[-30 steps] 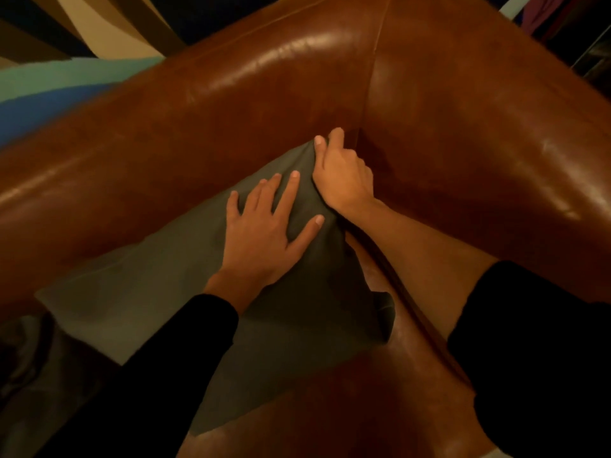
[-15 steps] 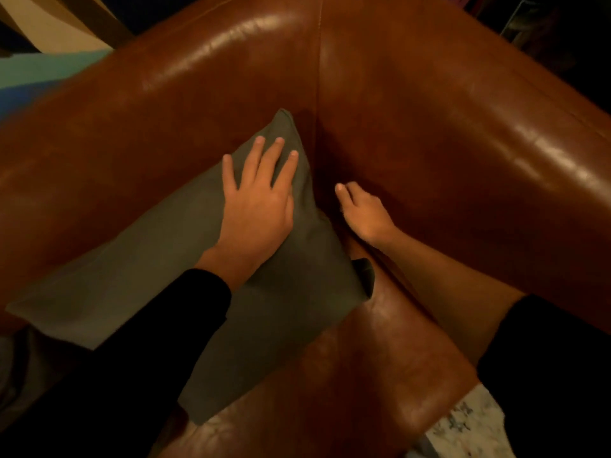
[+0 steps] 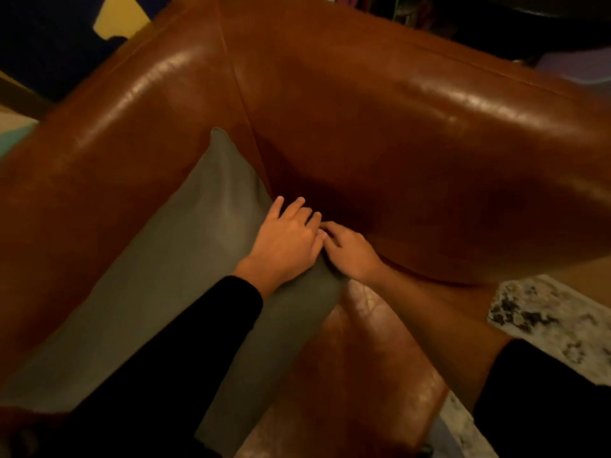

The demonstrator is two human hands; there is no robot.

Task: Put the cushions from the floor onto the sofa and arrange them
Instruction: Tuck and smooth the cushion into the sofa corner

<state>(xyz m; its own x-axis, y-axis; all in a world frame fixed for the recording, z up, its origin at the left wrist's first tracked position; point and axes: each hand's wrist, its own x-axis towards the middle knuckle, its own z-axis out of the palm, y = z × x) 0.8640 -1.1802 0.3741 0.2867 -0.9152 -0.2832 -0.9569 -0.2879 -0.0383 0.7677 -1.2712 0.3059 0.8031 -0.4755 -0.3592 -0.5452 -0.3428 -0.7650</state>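
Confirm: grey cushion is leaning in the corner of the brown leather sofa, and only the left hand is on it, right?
Not quite. The head view shows both hands on the grey cushion: the left hand rests flat on its face and the right hand is at its right edge. The rest stands: it leans in the corner of the brown leather sofa.

The cushion (image 3: 185, 259) under my left hand (image 3: 284, 246) is plain grey-green, with no pattern. The sofa (image 3: 396, 133) around it is glossy reddish-brown leather with pale highlights. Both my sleeves (image 3: 198, 342) are black. On the right, the floor (image 3: 545, 312) is pale and mottled with dark speckles. Beyond the sofa I see patches of yellow, dark blue and teal.
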